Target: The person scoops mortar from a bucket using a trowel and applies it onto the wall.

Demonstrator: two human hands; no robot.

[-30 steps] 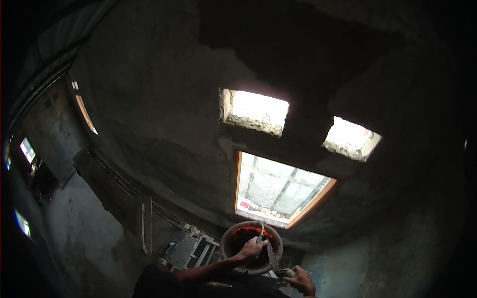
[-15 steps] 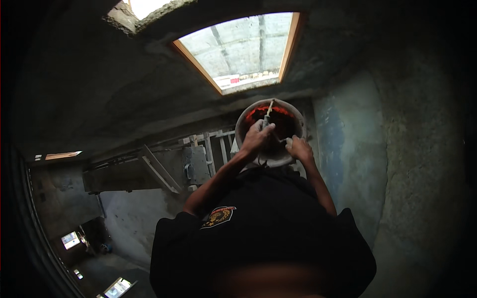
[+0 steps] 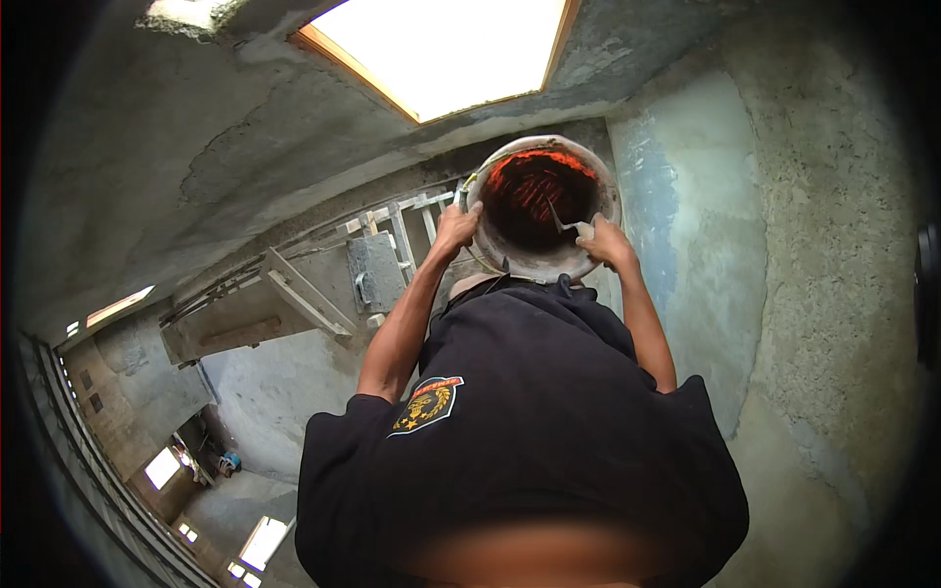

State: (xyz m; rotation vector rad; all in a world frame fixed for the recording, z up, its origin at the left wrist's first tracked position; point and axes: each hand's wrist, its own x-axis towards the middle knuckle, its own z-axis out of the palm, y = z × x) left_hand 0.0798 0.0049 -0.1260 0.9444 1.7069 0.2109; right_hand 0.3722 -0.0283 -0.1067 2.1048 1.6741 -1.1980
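Observation:
In front of me is a bucket with a pale, cement-crusted rim; its inside is orange-red at the far wall and dark lower down. My left hand is closed around the grip of the bucket's wire handle, just outside the left rim. At the right rim, my right hand holds a trowel. Its bent metal neck and thin blade reach into the bucket. How much mix lies in the dark bottom cannot be made out.
Left of the bucket are a wooden ladder-like frame, a grey board with a handle and slanting planks. Far below lies a lower floor. Rough plastered walls rise ahead and at right, with a wood-framed opening ahead.
My left hand has moved from above the bucket to its left side, swinging the handle down with it. The right hand stays at the right rim with the trowel. The picture has brightened.

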